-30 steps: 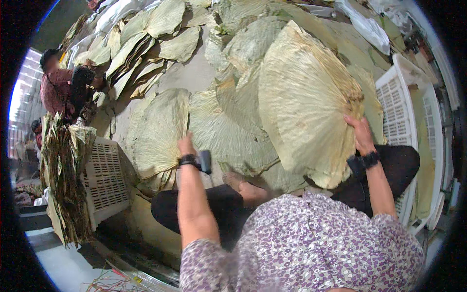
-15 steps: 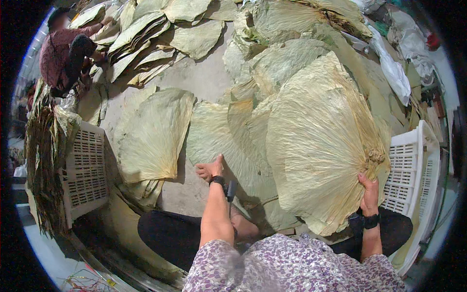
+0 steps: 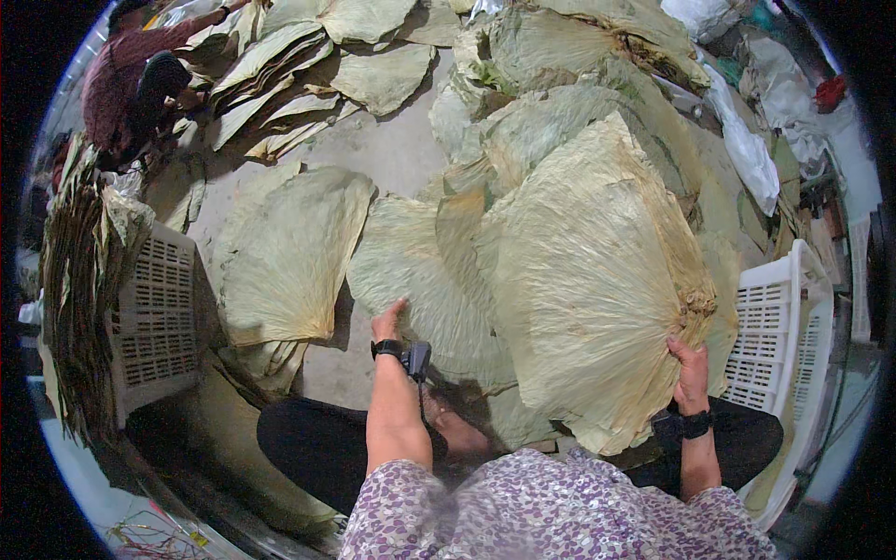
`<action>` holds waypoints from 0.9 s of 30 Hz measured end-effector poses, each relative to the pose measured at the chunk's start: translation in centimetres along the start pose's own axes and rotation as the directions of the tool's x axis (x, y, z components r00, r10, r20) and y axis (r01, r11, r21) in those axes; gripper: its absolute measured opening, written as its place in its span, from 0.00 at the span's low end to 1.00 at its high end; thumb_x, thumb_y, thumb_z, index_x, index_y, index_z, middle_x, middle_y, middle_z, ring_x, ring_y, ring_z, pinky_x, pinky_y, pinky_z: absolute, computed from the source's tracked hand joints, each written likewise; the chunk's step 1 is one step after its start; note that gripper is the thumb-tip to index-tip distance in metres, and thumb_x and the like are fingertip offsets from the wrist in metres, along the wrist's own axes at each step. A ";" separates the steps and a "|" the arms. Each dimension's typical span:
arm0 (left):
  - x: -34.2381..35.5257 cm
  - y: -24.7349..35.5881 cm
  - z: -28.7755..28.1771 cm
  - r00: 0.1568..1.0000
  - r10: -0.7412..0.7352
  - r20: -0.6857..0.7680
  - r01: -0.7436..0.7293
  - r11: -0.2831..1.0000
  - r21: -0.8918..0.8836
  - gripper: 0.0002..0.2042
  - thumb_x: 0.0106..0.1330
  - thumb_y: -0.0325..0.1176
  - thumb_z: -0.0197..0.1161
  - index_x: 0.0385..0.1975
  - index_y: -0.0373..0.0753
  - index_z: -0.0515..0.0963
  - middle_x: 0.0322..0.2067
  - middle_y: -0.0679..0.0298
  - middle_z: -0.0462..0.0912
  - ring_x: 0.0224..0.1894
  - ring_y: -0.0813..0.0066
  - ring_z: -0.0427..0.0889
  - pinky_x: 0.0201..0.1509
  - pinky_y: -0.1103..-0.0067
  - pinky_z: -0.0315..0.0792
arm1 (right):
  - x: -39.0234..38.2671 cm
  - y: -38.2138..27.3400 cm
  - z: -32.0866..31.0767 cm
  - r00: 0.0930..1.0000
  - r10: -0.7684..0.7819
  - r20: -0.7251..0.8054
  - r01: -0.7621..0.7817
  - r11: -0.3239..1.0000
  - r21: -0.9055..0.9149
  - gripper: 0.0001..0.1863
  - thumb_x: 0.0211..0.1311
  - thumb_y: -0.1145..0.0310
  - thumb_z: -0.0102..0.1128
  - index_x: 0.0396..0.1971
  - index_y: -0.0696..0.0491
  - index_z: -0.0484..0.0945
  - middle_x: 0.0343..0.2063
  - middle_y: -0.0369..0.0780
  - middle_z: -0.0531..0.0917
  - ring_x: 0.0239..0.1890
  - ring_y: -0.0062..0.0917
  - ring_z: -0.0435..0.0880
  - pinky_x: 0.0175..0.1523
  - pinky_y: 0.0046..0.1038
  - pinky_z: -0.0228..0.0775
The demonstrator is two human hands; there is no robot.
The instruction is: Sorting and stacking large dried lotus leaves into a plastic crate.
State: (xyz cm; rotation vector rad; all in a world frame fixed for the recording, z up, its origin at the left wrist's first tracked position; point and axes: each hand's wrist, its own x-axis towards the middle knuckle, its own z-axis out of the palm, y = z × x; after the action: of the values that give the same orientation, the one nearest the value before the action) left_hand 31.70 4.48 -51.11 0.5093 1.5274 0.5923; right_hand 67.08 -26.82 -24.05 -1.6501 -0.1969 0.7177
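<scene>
Head view. Your right hand [image 3: 691, 373] grasps the large leaf [image 3: 588, 280] at its lower right margin, just below the brown, knotted stem end [image 3: 697, 306]. The large leaf is fan-shaped, pale green to straw yellow, and ribbed outward from that end. It is located in front of you and to the right of centre, spread broad face up, overlapping the leaves behind it.

Your left hand [image 3: 387, 322] is at the lower left edge of the middle leaf [image 3: 411, 271], with the thumb directed upward along the edge. Whether the fingers are closed on that edge cannot be determined from this angle. The middle leaf lies on the grey floor [image 3: 327, 154], and its right side runs beside the large leaf.

A black band [image 3: 695, 425] encircles your right wrist. A second strap [image 3: 387, 349] encircles your left wrist, with a small grey box [image 3: 417, 359] next to it.

To your left, a left leaf pile [image 3: 289, 252] lies near the middle leaf, with further leaves projecting from beneath its lower edge. Beyond it stands a white slatted crate [image 3: 159, 317], next to a tall leaf stack [image 3: 79, 299]. To your right stands another white crate [image 3: 761, 327]. At upper left, a co-worker [image 3: 121, 93] is positioned beside layered leaves [image 3: 275, 79]. A white bag [image 3: 742, 140] lies at upper right.
</scene>
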 end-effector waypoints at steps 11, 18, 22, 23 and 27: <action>-10.5 6.4 3.3 0.886 0.462 -0.045 -0.444 0.871 0.209 0.13 0.47 0.30 0.67 0.28 0.26 0.78 0.28 0.59 0.82 0.28 0.71 0.77 0.36 0.74 0.70 | 0.6 1.7 0.1 0.962 -0.263 -0.078 0.243 0.949 -0.200 0.16 0.53 0.71 0.59 0.43 0.59 0.74 0.38 0.36 0.79 0.37 0.22 0.75 0.45 0.25 0.66; -20.8 13.9 3.7 0.576 0.803 0.154 -0.810 0.533 0.246 0.12 0.51 0.29 0.65 0.33 0.27 0.79 0.27 0.59 0.83 0.29 0.77 0.76 0.36 0.78 0.69 | 4.0 4.1 -2.5 0.903 -0.362 -0.230 0.226 0.858 -0.461 0.14 0.51 0.67 0.61 0.35 0.59 0.76 0.32 0.38 0.80 0.34 0.23 0.75 0.38 0.30 0.67; -30.4 19.4 1.5 0.482 0.862 0.156 -0.875 0.466 0.129 0.12 0.53 0.31 0.66 0.34 0.31 0.80 0.31 0.65 0.81 0.32 0.79 0.75 0.39 0.80 0.68 | 4.5 5.0 -2.9 0.884 -0.348 -0.312 0.199 0.885 -0.422 0.14 0.50 0.66 0.61 0.33 0.60 0.75 0.28 0.40 0.79 0.29 0.24 0.75 0.35 0.31 0.66; -32.6 20.2 1.1 0.382 0.912 0.151 -0.924 0.381 0.033 0.12 0.53 0.32 0.67 0.34 0.31 0.80 0.32 0.66 0.80 0.33 0.78 0.75 0.39 0.80 0.68 | 4.0 4.8 -2.4 0.881 -0.344 -0.326 0.191 0.887 -0.420 0.13 0.51 0.67 0.61 0.34 0.59 0.76 0.26 0.39 0.79 0.28 0.23 0.74 0.36 0.30 0.67; -37.3 22.5 -0.9 0.354 0.930 0.101 -0.929 0.362 -0.077 0.18 0.53 0.32 0.68 0.43 0.31 0.75 0.39 0.63 0.78 0.39 0.74 0.75 0.43 0.77 0.71 | 4.6 4.1 -3.8 0.883 -0.297 -0.364 0.169 0.924 -0.343 0.15 0.51 0.66 0.61 0.36 0.61 0.76 0.26 0.39 0.79 0.28 0.21 0.74 0.36 0.28 0.67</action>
State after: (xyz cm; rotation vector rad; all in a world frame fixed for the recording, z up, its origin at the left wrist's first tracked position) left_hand 31.58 -2.41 -8.09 1.4432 0.9590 1.4249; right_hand 71.77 -28.55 -29.35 -1.9888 -0.2076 0.1442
